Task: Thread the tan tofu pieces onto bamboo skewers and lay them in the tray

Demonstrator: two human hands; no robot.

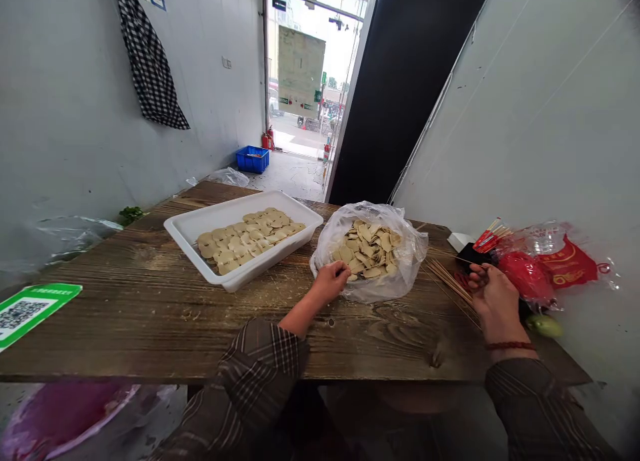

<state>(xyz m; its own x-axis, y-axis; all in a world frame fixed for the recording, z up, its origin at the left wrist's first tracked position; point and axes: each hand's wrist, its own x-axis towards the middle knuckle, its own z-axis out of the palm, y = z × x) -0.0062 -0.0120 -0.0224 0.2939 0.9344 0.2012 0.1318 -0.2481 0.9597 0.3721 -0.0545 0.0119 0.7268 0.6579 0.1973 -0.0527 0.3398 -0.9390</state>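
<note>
My left hand [331, 281] is closed at the near left edge of a clear plastic bag [411, 267] full of thin, pale round slices [370, 247]; what its fingers hold is too small to tell. Farther right, my right hand [493, 291] has its fingers curled, with a thin wooden skewer [453, 255] running left from the fingertips. Just left of that hand, a bundle of skewers [453, 285] lies on the wooden table [200, 334]. Left of the bag, a white plastic tray [230, 281] holds overlapping rows of slices [250, 237].
Red plastic packages [530, 277] and a green item [545, 325] lie at the table's right end. A green sign with a code [35, 311] is at the left edge. On the floor beyond stands a blue crate [253, 159]; a purple-lined tub [70, 414] is below, left.
</note>
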